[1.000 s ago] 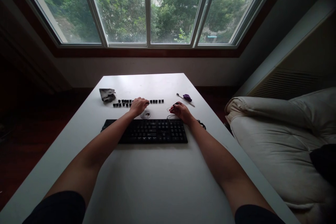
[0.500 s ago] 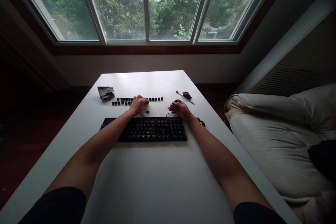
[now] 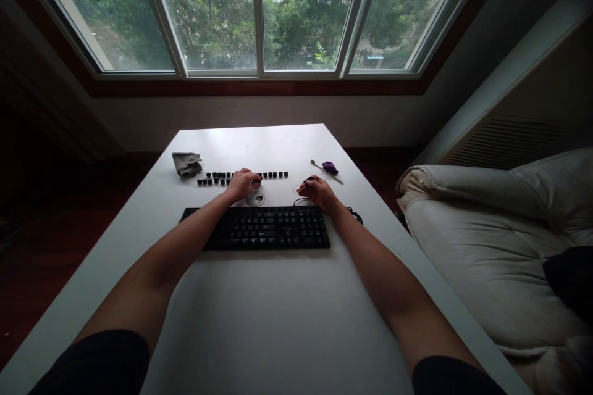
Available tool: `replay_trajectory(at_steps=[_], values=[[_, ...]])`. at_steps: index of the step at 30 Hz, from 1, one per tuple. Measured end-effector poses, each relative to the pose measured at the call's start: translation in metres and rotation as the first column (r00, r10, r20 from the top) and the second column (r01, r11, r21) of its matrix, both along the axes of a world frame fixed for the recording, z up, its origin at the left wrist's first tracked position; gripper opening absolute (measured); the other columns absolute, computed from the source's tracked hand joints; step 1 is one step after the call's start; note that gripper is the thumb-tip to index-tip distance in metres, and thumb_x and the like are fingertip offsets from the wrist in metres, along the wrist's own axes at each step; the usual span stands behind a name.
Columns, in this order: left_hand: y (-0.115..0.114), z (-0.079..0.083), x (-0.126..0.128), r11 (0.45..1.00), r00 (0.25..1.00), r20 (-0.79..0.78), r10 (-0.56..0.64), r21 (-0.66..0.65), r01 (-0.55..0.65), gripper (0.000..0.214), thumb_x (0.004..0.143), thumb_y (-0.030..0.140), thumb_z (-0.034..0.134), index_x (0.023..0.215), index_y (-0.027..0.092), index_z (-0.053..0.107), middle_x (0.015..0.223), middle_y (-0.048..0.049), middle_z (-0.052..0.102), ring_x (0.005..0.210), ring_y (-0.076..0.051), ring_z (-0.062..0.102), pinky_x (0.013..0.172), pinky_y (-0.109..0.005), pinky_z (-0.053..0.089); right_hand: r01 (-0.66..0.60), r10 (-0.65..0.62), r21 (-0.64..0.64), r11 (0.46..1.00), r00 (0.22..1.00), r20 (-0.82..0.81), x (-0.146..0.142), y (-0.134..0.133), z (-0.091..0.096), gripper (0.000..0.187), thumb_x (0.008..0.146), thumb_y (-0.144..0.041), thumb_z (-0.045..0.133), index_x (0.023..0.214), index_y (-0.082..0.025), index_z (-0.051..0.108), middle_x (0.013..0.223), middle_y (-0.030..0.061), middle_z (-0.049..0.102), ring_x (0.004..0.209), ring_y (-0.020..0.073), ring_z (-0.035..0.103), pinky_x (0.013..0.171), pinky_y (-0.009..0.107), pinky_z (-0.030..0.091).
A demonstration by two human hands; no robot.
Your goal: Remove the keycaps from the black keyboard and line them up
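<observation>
My left hand (image 3: 244,183) is closed at the two rows of black keycaps (image 3: 273,175), its fingertips pinched on a dark keycap (image 3: 256,182). It covers part of the nearer row. To the right, the fingers of my right hand (image 3: 317,190) are closed round a thin wire tool (image 3: 295,190) that looks like a keycap puller; a small dark piece shows at the fingertips. Just below both hands lies the black keyboard (image 3: 264,228), its left end partly behind my left forearm. A small round clear object (image 3: 256,199) sits between my left hand and the keyboard.
On the white table (image 3: 278,308), a crumpled grey cloth (image 3: 186,164) lies far left. A brush (image 3: 327,171) and a purple bundle (image 3: 330,167) are at far right. The coiled cable (image 3: 355,216) rests beside the keyboard. A pale sofa (image 3: 486,247) stands right of the table.
My left hand has shifted slightly left along the keycaps. My right hand stays almost in place.
</observation>
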State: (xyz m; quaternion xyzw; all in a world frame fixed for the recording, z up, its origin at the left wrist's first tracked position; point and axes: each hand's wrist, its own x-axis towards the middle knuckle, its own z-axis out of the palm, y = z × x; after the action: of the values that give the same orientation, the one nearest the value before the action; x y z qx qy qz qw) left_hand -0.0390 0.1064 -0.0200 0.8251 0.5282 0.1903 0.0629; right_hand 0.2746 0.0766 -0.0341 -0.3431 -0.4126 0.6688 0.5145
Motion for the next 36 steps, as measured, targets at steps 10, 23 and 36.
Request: replay_trajectory(at_steps=[10,23,36], values=[[-0.003,0.001,-0.002,0.997,0.999,-0.031,0.025,0.079,-0.023,0.021,0.089,0.028,0.060,0.103,0.026,0.075,0.113,-0.0094,0.069,0.114,-0.030,0.051,0.096,-0.044,0.039,-0.006,0.006,0.011,1.000,1.000,-0.011,0.001,0.001,-0.002,0.026,0.075,-0.028,0.077,0.085,-0.022,0.053,0.078,0.0021,0.072,0.075,0.0202,0.072,0.073,0.037,0.060],[0.002,-0.006,-0.001,0.997,0.997,-0.073,-0.028,0.074,0.033,0.022,0.090,0.025,0.057,0.107,0.025,0.072,0.110,-0.0081,0.068,0.103,-0.027,0.057,0.091,-0.041,0.043,-0.019,0.019,0.019,1.000,1.000,-0.023,0.001,0.003,-0.005,0.024,0.076,-0.027,0.077,0.085,-0.021,0.055,0.080,0.0034,0.073,0.077,0.0204,0.072,0.074,0.036,0.061],[0.012,-0.013,-0.004,0.980,0.977,-0.191,-0.093,0.159,0.124,0.021,0.091,0.021,0.055,0.105,0.022,0.070,0.105,-0.0097,0.067,0.097,-0.026,0.058,0.090,-0.041,0.044,-0.015,0.016,0.012,1.000,0.999,-0.038,0.001,0.005,-0.007,0.026,0.076,-0.025,0.076,0.086,-0.020,0.053,0.080,0.0047,0.073,0.076,0.0210,0.073,0.072,0.036,0.061]])
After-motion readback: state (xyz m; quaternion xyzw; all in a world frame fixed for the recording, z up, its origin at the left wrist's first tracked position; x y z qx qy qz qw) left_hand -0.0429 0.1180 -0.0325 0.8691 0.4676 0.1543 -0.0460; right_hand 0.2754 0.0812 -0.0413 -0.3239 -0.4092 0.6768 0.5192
